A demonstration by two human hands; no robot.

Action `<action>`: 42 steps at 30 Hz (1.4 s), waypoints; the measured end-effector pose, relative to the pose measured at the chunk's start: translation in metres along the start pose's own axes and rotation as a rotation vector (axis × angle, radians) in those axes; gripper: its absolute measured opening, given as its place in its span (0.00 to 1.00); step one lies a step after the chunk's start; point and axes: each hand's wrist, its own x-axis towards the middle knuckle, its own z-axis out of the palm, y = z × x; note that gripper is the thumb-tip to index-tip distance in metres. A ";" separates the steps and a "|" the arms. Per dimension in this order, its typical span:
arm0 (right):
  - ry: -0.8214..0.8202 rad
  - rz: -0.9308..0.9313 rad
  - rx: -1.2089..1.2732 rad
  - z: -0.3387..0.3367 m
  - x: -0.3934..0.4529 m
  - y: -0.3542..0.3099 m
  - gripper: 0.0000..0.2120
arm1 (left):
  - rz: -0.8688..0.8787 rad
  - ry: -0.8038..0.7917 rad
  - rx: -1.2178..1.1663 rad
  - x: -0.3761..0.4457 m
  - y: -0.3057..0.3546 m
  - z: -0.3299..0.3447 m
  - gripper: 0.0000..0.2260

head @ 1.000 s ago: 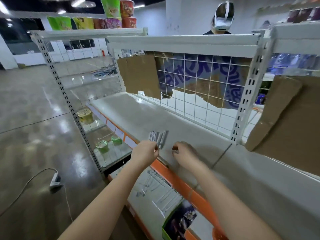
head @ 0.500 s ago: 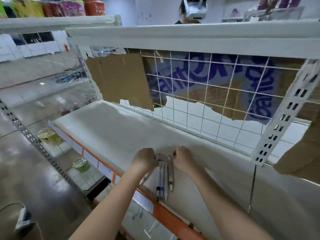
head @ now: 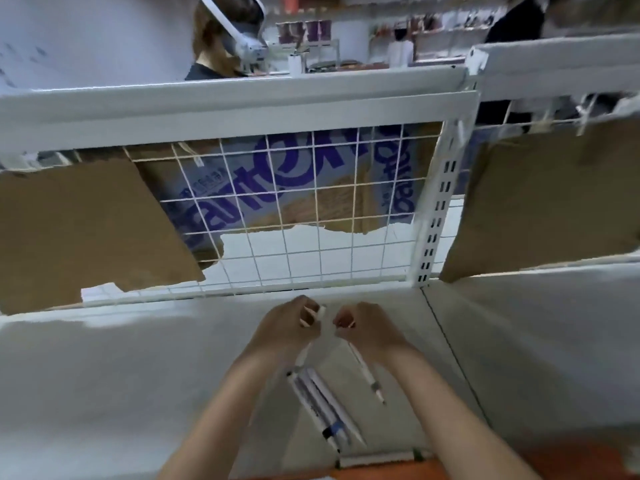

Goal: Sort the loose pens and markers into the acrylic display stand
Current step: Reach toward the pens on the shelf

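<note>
Pens (head: 322,407) lie below left hand (head: 287,323); each hand pinches one; right hand (head: 367,327).

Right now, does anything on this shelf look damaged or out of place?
Yes. The cardboard backing behind the wire grid is torn, its ragged lower edge leaving an open gap. No acrylic stand is in view. The left hand holds a bundle of pens; the right hand holds a single pen.

Pens (head: 325,407): about five, blurred. Hands (head: 285,327): two.
</note>
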 end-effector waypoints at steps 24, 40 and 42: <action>1.129 0.275 0.102 -0.336 -0.357 0.246 0.07 | 0.907 -0.345 -0.408 -0.067 0.441 0.260 0.06; 1.360 0.162 0.175 -0.512 -0.382 0.426 0.08 | 1.034 -0.228 -0.435 -0.001 0.651 0.392 0.10; 1.339 0.147 0.172 -0.540 -0.370 0.448 0.08 | 1.031 -0.190 -0.447 0.017 0.677 0.404 0.10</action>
